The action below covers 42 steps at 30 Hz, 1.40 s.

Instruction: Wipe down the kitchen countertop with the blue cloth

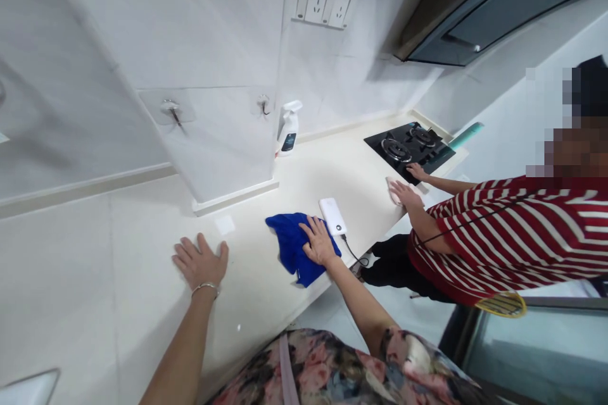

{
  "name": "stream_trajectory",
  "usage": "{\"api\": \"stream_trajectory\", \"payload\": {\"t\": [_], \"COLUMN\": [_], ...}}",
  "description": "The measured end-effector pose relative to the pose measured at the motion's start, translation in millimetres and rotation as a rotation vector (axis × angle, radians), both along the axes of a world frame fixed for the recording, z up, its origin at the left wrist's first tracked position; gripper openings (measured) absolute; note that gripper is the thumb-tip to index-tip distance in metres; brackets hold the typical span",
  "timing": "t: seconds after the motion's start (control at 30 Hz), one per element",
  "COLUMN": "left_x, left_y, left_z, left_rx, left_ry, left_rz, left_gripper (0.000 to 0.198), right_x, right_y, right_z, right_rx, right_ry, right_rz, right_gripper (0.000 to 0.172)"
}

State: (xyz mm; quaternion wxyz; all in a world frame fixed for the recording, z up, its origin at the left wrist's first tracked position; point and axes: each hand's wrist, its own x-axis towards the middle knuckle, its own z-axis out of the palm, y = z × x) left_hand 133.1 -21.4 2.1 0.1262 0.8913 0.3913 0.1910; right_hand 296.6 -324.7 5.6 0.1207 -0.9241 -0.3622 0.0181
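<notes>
My left hand (201,261) lies flat on the pale countertop (147,304), fingers spread, a bracelet at its wrist. Under my right hand (317,242) is a crumpled blue cloth (291,242), spread over the counter near its front edge. The fingers of that hand are stretched out on top of the cloth rather than wrapped round it. Just beyond the right hand lies a white power bank (332,215) with a black cable (352,249) plugged into its near end.
A white spray bottle (287,130) stands by the wall corner. To the right, another person in a striped shirt (513,234) rests one hand on a pale cloth (394,193), the other near the black gas hob (408,149). A wall pillar (232,158) juts over the counter.
</notes>
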Motion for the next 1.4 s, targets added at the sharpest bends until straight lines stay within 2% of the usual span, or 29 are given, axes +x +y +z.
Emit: {"api": "stream_trajectory", "payload": {"t": [0.2,0.47,0.57,0.67,0.83,0.93,1.03,1.13,1.23,1.4], "left_x": [0.3,0.2,-0.3,-0.2,-0.3,-0.2,-0.2,-0.5,-0.9,-1.8], "left_y": [2.0,3.6,4.0,3.4,3.0,3.5,3.6,2.9,2.3,2.7], "left_z": [-6.2,-6.9,-3.3,0.4,-1.5,-5.7,-8.0,-8.2,-8.5,-10.2], "left_rx": [0.044,0.059,0.056,0.06,0.061,0.075,0.084,0.068,0.067,0.081], "left_ry": [-0.035,-0.029,-0.022,-0.042,-0.069,-0.077,-0.082,-0.069,-0.07,-0.025], "left_rz": [-0.005,-0.01,-0.023,-0.038,-0.032,-0.023,-0.018,-0.017,-0.018,-0.004], "left_gripper": [0.074,0.075,0.075,0.075,0.073,0.072,0.074,0.074,0.074,0.075], "right_x": [21.6,39.1,18.3,-22.7,-92.7,-107.5,-93.6,-60.5,-23.4,32.1], "right_y": [2.0,29.6,32.1,26.5,0.5,-18.1,-25.2,-15.0,10.7,70.5], "right_z": [-3.4,4.7,3.9,-1.8,-11.8,-12.3,-8.5,-4.2,-2.2,-3.5], "right_rx": [-0.001,-0.004,0.011,0.031,0.027,0.015,0.011,0.009,-0.01,-0.058], "right_ry": [0.001,0.006,-0.006,-0.029,-0.04,-0.038,-0.024,-0.025,-0.033,-0.068], "right_rz": [-0.024,-0.117,-0.142,-0.116,0.015,0.094,0.116,0.092,0.037,-0.064], "right_gripper": [0.073,0.071,0.073,0.078,0.082,0.085,0.086,0.084,0.081,0.078]}}
